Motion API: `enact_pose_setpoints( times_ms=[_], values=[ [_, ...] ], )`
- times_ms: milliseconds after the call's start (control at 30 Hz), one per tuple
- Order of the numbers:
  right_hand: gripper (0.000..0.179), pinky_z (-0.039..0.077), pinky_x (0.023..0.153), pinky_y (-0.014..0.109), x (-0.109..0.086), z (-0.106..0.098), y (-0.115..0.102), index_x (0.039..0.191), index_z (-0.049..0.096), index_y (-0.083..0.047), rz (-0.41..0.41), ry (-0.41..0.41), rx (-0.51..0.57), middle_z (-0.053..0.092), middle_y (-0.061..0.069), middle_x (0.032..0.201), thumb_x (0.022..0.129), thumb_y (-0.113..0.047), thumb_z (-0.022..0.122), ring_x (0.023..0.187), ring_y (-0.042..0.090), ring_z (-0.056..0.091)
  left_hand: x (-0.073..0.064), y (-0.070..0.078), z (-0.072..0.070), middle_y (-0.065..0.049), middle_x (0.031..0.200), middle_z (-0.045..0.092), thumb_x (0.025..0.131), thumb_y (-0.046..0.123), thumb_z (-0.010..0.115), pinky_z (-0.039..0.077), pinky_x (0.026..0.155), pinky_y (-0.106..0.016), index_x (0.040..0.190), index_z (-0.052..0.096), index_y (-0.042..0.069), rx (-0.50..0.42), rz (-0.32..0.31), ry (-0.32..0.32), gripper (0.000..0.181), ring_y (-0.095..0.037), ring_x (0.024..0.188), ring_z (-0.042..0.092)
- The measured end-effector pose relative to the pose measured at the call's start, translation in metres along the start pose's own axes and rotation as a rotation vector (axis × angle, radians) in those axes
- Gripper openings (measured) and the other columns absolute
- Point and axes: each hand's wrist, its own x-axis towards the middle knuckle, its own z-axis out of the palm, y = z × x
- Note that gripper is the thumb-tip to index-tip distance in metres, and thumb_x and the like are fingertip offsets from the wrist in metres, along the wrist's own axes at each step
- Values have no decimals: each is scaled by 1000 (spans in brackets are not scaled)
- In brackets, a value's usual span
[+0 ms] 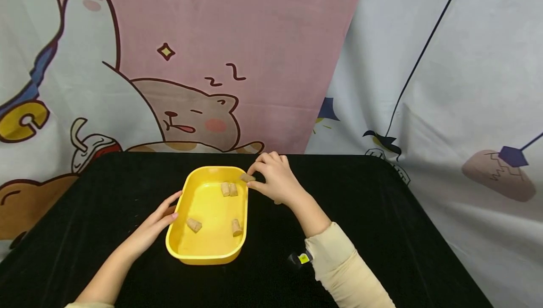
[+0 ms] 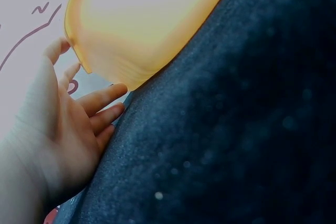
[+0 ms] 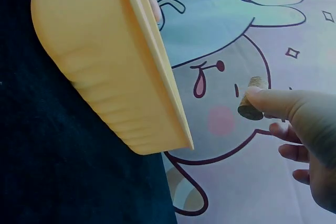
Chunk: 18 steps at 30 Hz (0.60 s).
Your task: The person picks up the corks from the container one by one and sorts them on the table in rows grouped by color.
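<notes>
**While the left hand (image 1: 154, 225) touches a yellow tray (image 1: 212, 209), the right hand (image 1: 273, 178) pinches a cork (image 1: 247, 177)**

Where black cloth (image 1: 360, 232) covers the worktop, the tray sits left of the middle, its long sides running from near to far. The left hand is at its left side, fingers loosely spread and fairly straight, tips against the outer wall and rim; that grip is wide, not closed round anything.

At the tray's far right corner, the right hand's grip is narrow, holding the cork between thumb and fingers. From the head camera the cork overlaps the rim, while the right wrist view shows it raised above the rim and apart from it, the other fingers loosely bent.

Inside the tray lie four more corks. A left far cork (image 1: 225, 189) and a right far cork (image 1: 234, 189) are side by side in the far part, toward the right. One near left cork (image 1: 194, 225) lies on its side at a slant, and a near right cork (image 1: 236, 227) is close to the right wall; whether that last one stands or lies I cannot tell.

Just beside the cuff of the cream right sleeve (image 1: 335, 256) is a small dark object with a yellow patch (image 1: 303, 258). Beyond the worktop hangs a printed backdrop (image 1: 275, 39), partly pink, with a drawn sleeping animal (image 1: 195, 114).
</notes>
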Motion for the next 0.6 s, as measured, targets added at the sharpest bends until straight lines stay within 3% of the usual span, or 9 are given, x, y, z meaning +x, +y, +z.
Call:
enact_pose_setpoints(
  times_ms=[233,600],
  values=[
    [19,36,87,34,-16,-4,6,99,69,-22,27,67,108,59,-9,103,85,-34,73,97,13,47,-1,0,0,-36,146,25,103,27,38,39,92,-64,153,14,15,6,-6,0,57,-54,127,34],
    [15,39,88,40,-40,-11,20,95,68,-18,181,195,244,62,-9,95,84,-26,75,96,15,51,-1,1,0,-36,146,25,103,26,38,39,92,-64,153,14,15,7,-3,-1,57,-54,126,34]
  ],
)
